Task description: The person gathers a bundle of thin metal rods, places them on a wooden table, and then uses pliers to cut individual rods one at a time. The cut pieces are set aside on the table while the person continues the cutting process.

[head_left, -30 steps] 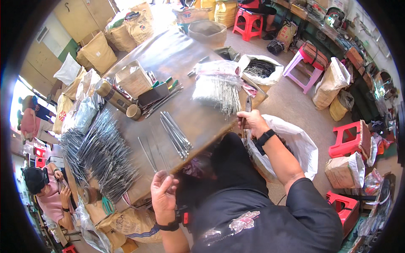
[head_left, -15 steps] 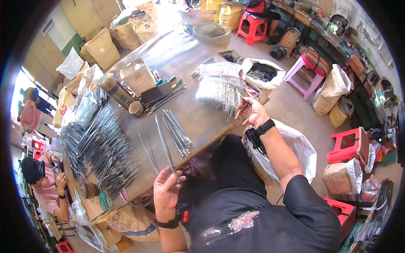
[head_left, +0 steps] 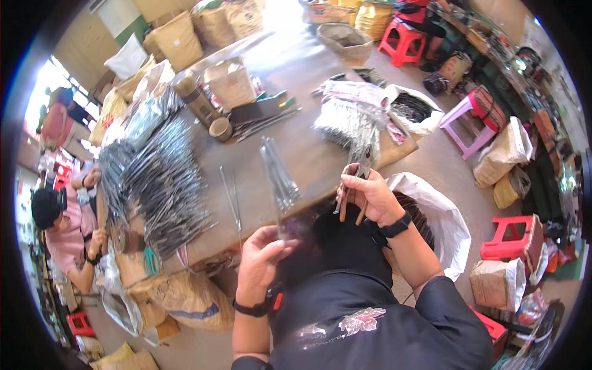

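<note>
Near the table's front edge, my left hand [head_left: 260, 262] pinches a thin metal rod [head_left: 277, 213], smeared by motion. My right hand [head_left: 375, 196] is closed around a pair of pliers [head_left: 364, 161] with brownish handles; the jaws point up and away from me. Both hands are apart from each other. Beyond my left hand lie a small bundle of metal rods [head_left: 279, 176] and a couple of separate rods [head_left: 230, 198]. Past the pliers, silvery thin pieces [head_left: 347, 126] lie in a heap partly under plastic.
A large pile of dark rods [head_left: 163, 191] covers the table's left side, near a flask [head_left: 196, 102], a cup [head_left: 221, 129] and a cardboard box [head_left: 230, 82]. A white sack [head_left: 453, 222] stands by my right arm. A co-worker [head_left: 71, 234] sits at far left.
The view has shifted, so the table appears farther right. My right hand has come nearer to my left, with the pliers' jaws now showing. The rod in my left hand has swung more upright.
</note>
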Tool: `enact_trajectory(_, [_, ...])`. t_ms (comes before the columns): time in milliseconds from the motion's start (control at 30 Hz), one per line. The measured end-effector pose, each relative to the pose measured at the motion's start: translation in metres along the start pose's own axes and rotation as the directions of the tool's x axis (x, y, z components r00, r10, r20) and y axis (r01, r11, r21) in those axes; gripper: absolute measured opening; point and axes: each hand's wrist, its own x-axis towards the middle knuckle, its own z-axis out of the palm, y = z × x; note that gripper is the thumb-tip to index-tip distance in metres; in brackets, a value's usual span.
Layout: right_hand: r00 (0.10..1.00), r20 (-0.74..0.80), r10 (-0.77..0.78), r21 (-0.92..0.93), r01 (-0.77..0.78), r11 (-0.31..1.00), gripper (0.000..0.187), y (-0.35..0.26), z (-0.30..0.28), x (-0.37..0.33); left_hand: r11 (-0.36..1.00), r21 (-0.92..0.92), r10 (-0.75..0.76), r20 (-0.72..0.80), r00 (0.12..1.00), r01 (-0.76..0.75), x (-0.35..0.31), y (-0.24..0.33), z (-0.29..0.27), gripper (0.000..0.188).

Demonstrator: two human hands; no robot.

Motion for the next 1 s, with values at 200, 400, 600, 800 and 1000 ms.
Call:
enact_trajectory(200, [0.996, 0.055, -0.069, -0.227, 0.08, 0.971, 0.016, 0.016, 0.051, -0.027, 0.998, 0.061, -0.003, 0.083, 0.997, -0.002, -0.001, -0.009, 0.014, 0.023])
enact_trajectory(400, [0.986, 0.084, -0.141, -0.404, 0.163, 0.9, 0.015, 0.02, 0.063, -0.035, 0.99, 0.107, 0.083, 0.062, 0.995, -0.089, -0.003, -0.01, 0.02, 0.022])
enact_trajectory(600, [0.978, 0.064, -0.197, -0.479, 0.203, 0.854, 0.016, 0.03, 0.066, -0.037, 0.968, 0.171, 0.176, 0.07, 0.982, -0.186, 0.001, -0.01, 0.017, 0.02])
enact_trajectory(800, [0.988, 0.035, -0.154, -0.522, 0.149, 0.84, 0.015, 0.029, 0.072, -0.041, 0.962, 0.182, 0.194, 0.067, 0.979, -0.203, -0.003, -0.007, 0.017, 0.019])
enact_trajectory(1000, [0.988, 0.104, -0.113, -0.379, 0.144, 0.914, 0.015, 0.055, 0.087, -0.035, 0.962, 0.19, 0.189, 0.054, 0.98, -0.196, -0.004, -0.006, 0.013, 0.019])
